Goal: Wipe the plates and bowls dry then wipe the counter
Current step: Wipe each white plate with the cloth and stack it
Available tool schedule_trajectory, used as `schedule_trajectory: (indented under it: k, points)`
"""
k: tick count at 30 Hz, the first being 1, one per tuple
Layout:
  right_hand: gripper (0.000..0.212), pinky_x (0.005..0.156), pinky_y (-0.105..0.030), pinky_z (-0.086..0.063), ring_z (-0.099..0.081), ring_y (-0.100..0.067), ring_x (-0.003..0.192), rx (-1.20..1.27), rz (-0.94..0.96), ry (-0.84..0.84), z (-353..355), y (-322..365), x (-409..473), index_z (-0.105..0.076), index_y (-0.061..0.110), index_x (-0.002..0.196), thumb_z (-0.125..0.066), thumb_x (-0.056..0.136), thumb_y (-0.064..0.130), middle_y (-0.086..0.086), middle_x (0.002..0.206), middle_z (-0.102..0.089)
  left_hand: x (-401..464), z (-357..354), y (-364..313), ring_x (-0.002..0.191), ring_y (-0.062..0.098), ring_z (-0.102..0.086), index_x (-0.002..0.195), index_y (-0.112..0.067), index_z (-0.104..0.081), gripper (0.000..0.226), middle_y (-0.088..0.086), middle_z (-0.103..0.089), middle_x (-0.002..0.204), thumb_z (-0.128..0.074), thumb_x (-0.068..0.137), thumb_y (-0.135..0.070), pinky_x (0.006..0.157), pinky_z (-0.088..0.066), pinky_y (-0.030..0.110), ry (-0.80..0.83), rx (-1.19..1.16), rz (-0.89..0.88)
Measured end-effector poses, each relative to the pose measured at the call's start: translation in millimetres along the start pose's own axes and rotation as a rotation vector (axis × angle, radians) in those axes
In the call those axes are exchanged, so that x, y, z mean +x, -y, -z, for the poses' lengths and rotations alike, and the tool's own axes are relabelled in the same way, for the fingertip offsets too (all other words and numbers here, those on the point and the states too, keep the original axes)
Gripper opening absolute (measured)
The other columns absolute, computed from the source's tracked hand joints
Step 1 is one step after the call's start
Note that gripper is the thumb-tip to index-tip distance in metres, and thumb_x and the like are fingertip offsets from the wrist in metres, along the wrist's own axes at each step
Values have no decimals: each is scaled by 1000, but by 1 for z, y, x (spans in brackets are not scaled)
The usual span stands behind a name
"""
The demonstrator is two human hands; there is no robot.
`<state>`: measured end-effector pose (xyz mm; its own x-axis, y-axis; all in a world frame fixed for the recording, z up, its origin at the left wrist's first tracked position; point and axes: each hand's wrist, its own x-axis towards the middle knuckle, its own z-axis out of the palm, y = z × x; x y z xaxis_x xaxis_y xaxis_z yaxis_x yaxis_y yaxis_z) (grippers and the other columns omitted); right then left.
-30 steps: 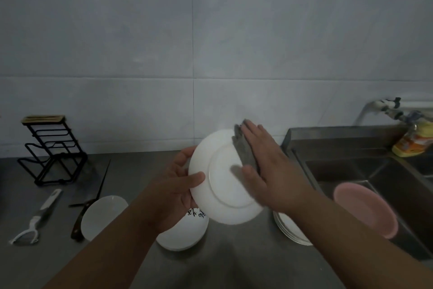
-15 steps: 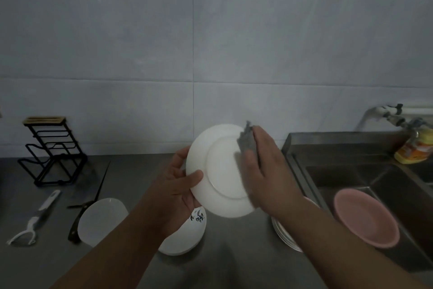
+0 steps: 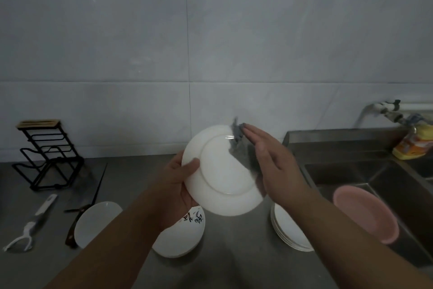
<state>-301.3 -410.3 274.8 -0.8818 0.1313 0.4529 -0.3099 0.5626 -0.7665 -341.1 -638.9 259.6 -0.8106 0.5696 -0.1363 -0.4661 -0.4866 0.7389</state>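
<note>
The left hand holds a white plate up over the worktop, tilted with its underside toward the camera; the thumb curls over the rim at 9 o'clock and the fingers sit behind, so this grip is clamped on the plate's edge. The right hand has its fingers straight and together, pressing a grey cloth flat against the plate's base at about 2 o'clock. That grip is not wrapped round the cloth, only pushing it.

The main risk, as I judge it, is the plate slipping. It is held at one edge only, and a wet rim gives little friction; a firm wipe from the far side could lever it out of the thumb. Straight below, at 6 o'clock of the plate, lies a patterned bowl, with a stack of plates at 5 o'clock, so a drop would likely chip more than one piece.

The cloth could also slide from under the flat palm, since nothing pinches it.

At 8 o'clock a knife lies touching another white plate; the later worktop wipe would call for care there. The pink basin in the sink is well clear.
</note>
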Motion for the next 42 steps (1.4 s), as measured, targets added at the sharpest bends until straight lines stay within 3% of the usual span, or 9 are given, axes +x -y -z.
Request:
schedule_trajectory:
  k: [9,15,21,25,29,33,37,39,42]
  points:
    - [93,127,-39,-2,17,-14,157,-260,-31,101,-53,13,-74,9,16,164,-22,99,75,4,171,20,3,1,4,120,32,-66,142,-21,-53,52,10,-66,136,-53,92,-11,86,-59,57,-126,-103,-140]
    - [80,128,-38,-18,-14,-5,156,-238,-96,-60,-29,2,-9,-19,21,164,-24,100,68,5,170,-19,3,-12,11,116,29,-69,136,-18,-56,46,11,-66,135,-59,92,-5,75,-61,47,-92,-163,-187]
    - [89,127,-37,-7,8,-3,157,-45,-151,-84,-64,16,-71,1,29,165,-28,95,77,19,170,13,5,-10,22,127,36,-61,145,-20,-49,60,11,-62,140,-62,89,-6,87,-58,56,-62,-128,-151]
    - [66,125,-42,-28,-27,-1,151,32,-142,-150,-35,-7,-35,-39,25,158,-40,100,56,13,165,-33,5,3,14,132,40,-56,147,-13,-47,60,17,-57,145,-62,90,-19,101,-46,68,-21,-45,-47]
    - [55,120,-32,-37,-46,1,140,36,-30,-9,-2,-12,4,-61,19,143,-45,100,50,12,150,-55,7,7,5,118,37,-66,137,-14,-57,52,16,-63,137,-64,85,-19,81,-59,57,-47,17,31]
    - [62,124,-36,-29,-32,-6,150,-117,-43,42,-27,-13,-24,-38,27,156,-39,103,59,12,161,-38,8,7,9,120,38,-65,141,-11,-52,55,17,-64,136,-65,87,-11,78,-60,53,-91,-36,-31]
    - [104,122,-21,5,20,1,153,-119,-178,148,-56,4,-81,14,29,163,-21,86,90,22,167,22,3,6,15,120,38,-65,139,-14,-53,49,15,-65,135,-55,90,-8,77,-61,54,-139,-78,-77]
    - [103,122,-18,4,17,5,152,-139,-207,121,-52,-1,-68,9,31,164,-12,84,92,23,167,20,0,2,21,116,37,-67,132,-15,-56,44,14,-67,132,-54,88,-7,76,-61,55,-123,-89,-84]
    - [84,128,-43,-19,-17,-13,156,-160,-230,12,-37,-14,-24,-20,28,163,-15,96,79,5,169,-23,2,-6,26,119,36,-66,131,-15,-56,41,13,-67,133,-62,92,-4,84,-57,63,-119,-101,-110]
